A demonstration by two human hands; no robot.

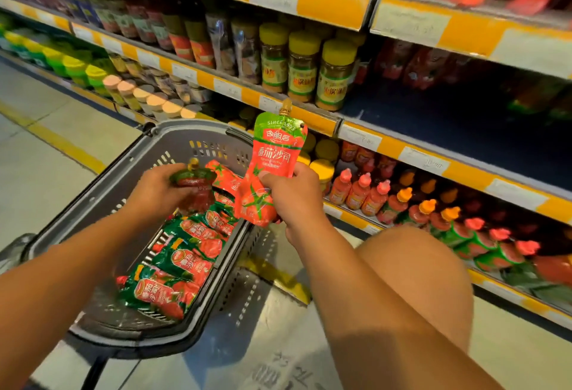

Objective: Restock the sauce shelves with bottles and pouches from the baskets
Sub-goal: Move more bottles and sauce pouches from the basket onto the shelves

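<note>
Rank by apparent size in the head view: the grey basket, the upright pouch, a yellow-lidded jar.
1. Grey basket, largest by far.
2. Upright pouch gripped by the right hand.
3. Yellow-lidded jar, somewhat smaller, though it stands farther back, so unsure.

The tomato ketchup pouch (272, 170) in my right hand (295, 198) is red with a green top, white lettering, a tomato picture and a gold cap. The pouches in the basket (182, 266) are the same red and green. The basket (102, 185) is grey. The shelf edges (334, 3) are yellow-orange with white price tags.
</note>
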